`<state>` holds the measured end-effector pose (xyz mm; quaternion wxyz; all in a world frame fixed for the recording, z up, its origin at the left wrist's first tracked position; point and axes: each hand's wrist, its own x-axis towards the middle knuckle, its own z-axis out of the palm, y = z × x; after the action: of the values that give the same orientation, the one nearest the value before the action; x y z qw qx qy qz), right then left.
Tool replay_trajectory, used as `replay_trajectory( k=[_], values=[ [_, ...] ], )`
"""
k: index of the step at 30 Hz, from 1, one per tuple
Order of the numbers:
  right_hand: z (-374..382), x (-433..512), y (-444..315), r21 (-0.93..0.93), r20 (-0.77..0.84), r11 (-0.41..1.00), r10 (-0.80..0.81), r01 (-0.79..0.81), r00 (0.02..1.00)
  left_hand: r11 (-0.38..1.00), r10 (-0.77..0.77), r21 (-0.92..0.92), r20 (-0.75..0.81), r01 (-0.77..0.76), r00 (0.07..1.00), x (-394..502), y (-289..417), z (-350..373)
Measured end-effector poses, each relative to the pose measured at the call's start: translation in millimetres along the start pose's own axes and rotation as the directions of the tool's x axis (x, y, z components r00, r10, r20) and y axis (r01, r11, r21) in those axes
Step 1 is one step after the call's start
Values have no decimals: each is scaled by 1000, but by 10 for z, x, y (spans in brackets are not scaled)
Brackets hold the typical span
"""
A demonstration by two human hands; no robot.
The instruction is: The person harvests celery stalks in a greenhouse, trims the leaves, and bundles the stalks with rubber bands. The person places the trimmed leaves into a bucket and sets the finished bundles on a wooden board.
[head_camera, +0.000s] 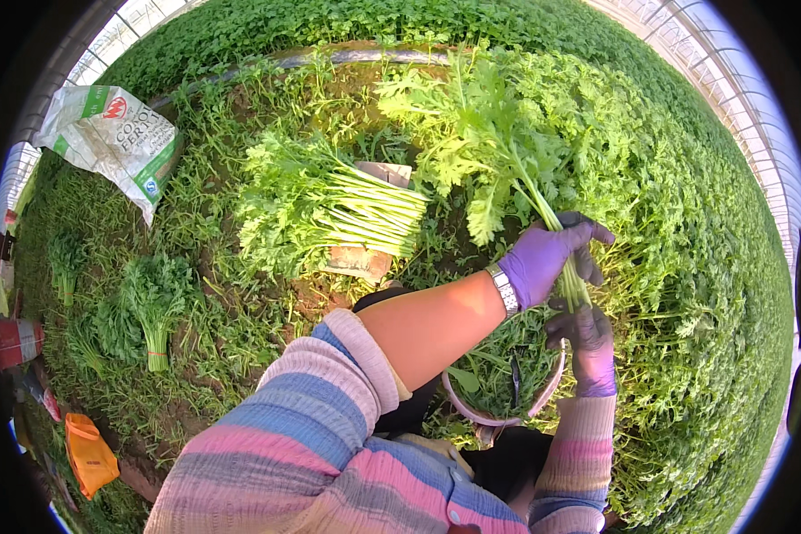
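My left hand (544, 257), in a purple glove with dark-stained fingers, is closed around the stems of a bunch of leafy greens (534, 190), whose leaves point up and away. Just below it, my right hand (584, 334), gloved alike, has its fingers at the lower stem ends of the same bunch. Beneath the hands a pink-rimmed basin (464, 408) holds loose leaves and a dark, thin object. Left of the hands, a larger pile of cut greens (374, 207) lies across a board (360, 262), stems to the right.
Dense uncut greens (694, 267) stand at the right and far side. On the left ground lie a banded bunch (157, 340), another small bunch (67, 267), a white and green fertilizer sack (117, 143), an orange bag (90, 454) and a red box (15, 342). Greenhouse framing curves overhead.
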<state>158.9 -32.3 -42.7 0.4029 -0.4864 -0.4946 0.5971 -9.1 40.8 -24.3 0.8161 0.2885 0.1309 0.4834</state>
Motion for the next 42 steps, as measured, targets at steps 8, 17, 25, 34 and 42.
replay_trajectory(
  k=[8, 17, 25, 34, 42],
  values=[
    [454, 344, -32, 530, -390, 785, -110, 321, 914, 986, 19, 164, -149, 6, 989, -85, -139, 102],
    [1208, 747, 7, 402, -291, 900, -48, 167, 956, 658, 368, 742, -169, -128, 914, -207, 499, -519],
    [1881, 1810, 741, 375, -52, 924, 96, -70, 994, 790, 602, 432, -681, -434, 417, -578, 1477, -1495],
    [2051, 2543, 1936, -273, -183, 955, 68, -117, 981, 194, 981, 980, -195, -54, -11, -914, 1763, -1638],
    [1756, 2225, 1626, -574, -204, 805, 32, -146, 978, 42, -218, 901, 431, -433, 876, -1161, 550, -307]
  ],
)
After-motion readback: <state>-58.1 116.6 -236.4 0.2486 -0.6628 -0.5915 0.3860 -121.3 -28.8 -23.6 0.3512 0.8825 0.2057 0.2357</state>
